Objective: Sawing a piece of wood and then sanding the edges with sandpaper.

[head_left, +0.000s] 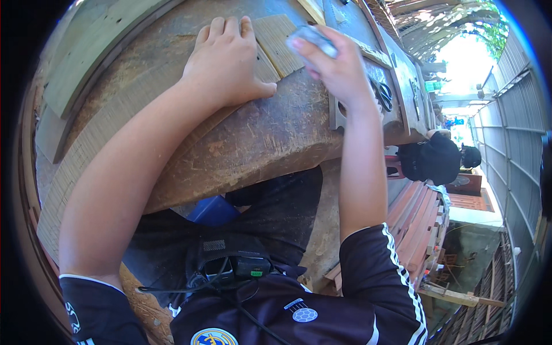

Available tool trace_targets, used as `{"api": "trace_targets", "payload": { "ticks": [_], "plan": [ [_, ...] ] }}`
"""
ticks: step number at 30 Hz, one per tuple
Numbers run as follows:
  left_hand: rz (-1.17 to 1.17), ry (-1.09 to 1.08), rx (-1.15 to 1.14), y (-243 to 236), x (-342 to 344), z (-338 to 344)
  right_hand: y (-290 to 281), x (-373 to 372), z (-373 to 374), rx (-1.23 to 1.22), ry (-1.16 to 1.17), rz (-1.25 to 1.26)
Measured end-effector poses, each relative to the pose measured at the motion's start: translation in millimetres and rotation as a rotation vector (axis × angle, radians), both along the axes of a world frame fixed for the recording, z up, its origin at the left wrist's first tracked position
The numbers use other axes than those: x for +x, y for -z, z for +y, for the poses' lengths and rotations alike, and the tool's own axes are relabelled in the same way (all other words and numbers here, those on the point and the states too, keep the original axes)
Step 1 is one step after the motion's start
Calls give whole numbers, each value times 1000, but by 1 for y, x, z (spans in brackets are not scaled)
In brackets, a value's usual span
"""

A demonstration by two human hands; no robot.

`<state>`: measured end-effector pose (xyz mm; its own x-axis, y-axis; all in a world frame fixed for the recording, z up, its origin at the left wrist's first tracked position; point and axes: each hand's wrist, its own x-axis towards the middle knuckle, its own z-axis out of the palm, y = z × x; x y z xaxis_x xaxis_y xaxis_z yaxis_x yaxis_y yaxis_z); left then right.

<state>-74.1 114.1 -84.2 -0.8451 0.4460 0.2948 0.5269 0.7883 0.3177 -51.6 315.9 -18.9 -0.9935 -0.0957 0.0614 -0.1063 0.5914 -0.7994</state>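
My left hand (227,63) lies on a long light-brown wooden board (129,95), fingers stretched out and thumb out to the side. Beside its fingertips and thumb the wood carries on as a lighter, grained piece (276,34), with a dark narrow line across it. Closed round a pale blue-and-white object (313,41), my right hand (345,72) is at that piece's right end. The object is smeared by motion, so its kind does not show. Dark-handled scissors (383,96) lie just right of my right wrist, partly hidden by it.
The boards rest on a worn brown work surface (259,126) with a curved near edge. A thick greenish-grey plank (86,75) lies at the far left. Stacked reddish timber (414,224) stands at the right. Further back is another person (431,156) in dark clothes.
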Motion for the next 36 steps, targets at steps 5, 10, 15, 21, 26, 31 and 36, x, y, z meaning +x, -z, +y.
{"api": "trace_targets", "payload": {
  "ticks": [5,10,15,21,26,31,36],
  "plan": [
    [6,2,12,-1,2,-3,46,-32,-10,60,-19,225],
    [28,-10,-31,1,-1,-1,45,-35,-8,175,66,103],
    [157,-28,-3,10,-4,2,41,-30,-13,213,87,98],
    [175,3,28,15,-8,1,32,-16,-32,343,139,141],
    [115,-68,-34,10,-10,2,52,-24,-39,487,109,408],
    [93,-76,-28,11,-17,-3,59,-31,-39,601,-11,598],
    [42,-67,37,13,-17,-1,57,-36,-34,687,-84,607]
  ]
}}
